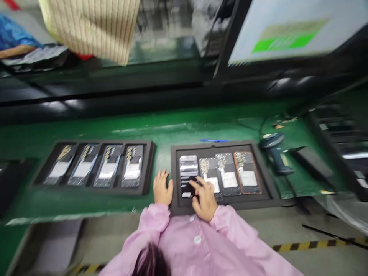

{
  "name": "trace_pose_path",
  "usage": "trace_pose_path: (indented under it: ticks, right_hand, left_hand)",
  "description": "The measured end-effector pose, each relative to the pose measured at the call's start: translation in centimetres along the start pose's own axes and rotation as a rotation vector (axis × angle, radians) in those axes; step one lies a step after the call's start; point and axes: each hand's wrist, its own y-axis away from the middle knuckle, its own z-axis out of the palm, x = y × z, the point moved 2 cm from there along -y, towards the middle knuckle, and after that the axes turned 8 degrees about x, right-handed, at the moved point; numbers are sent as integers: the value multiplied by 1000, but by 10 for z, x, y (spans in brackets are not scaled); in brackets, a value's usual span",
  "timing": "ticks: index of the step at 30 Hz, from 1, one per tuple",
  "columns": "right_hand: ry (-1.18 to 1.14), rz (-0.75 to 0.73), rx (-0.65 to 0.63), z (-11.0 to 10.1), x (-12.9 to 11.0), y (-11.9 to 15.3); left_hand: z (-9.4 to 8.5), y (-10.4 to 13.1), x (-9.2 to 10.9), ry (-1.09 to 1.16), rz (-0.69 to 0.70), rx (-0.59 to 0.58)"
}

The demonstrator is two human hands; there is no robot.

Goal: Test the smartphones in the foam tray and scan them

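Note:
My left hand [163, 188] lies on the green bench between two black trays, fingers apart, holding nothing. Over the right tray [175, 153], my right hand [205, 198] has its fingers spread, with the index fingertip at the dark screen of a phone [188, 168]. That phone lies face up at the tray's left end. Beside it are several devices with round parts and white labels, among them one with an orange rim [247, 174]. The left tray [152, 153] holds several similar devices [132, 166] side by side.
A blue pen [214, 140] lies behind the right tray. To its right are a handheld scanner [276, 153] and a dark block [312, 165]. A monitor [287, 34] stands at the back right, and striped cloth [94, 27] hangs at the upper left. Another person's arm [17, 51] shows far left.

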Motion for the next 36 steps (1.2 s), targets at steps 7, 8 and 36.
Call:
trace_pose_path:
  ticks: [7, 8, 36]
  right_hand:
    - [-9, 20, 33, 14, 8, -3]
    - [-14, 21, 42, 15, 9, -2]
    - [-50, -29, -48, -3, 10, 10]
  left_hand:
    - [13, -11, -22, 11, -6, 30]
    - [14, -12, -24, 13, -11, 30]
    - [6, -3, 6, -24, -51, 36]
